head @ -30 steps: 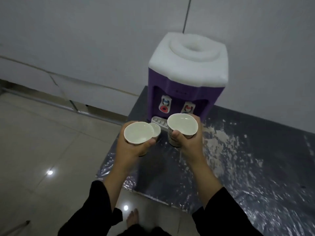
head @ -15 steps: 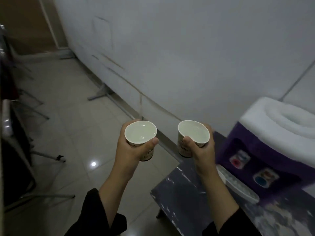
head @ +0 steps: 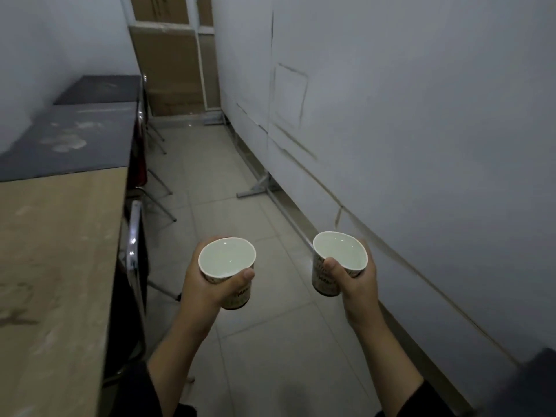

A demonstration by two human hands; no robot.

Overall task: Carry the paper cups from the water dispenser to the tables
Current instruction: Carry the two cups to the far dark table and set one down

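Note:
I hold two white paper cups upright at chest height over the tiled floor. My left hand (head: 207, 288) is wrapped around the left paper cup (head: 227, 260), which has liquid in it. My right hand (head: 358, 282) grips the right paper cup (head: 340, 257), printed on its side. A row of tables runs along the left: a light wooden table (head: 57, 251) nearest, then a dark table (head: 72, 142), and another dark table (head: 102, 88) farther back. The water dispenser is out of view.
Chairs with metal frames (head: 134, 245) are tucked under the tables on the left. A white partition wall (head: 406, 130) with metal feet (head: 255, 188) lines the right. A tiled aisle (head: 216, 182) runs between them toward a brown door (head: 171, 67). A dark corner (head: 538, 383) shows at lower right.
My view has swung left, away from the water dispenser, which has left the frame. The aisle and row of tables have come into view. Both hands keep their cups.

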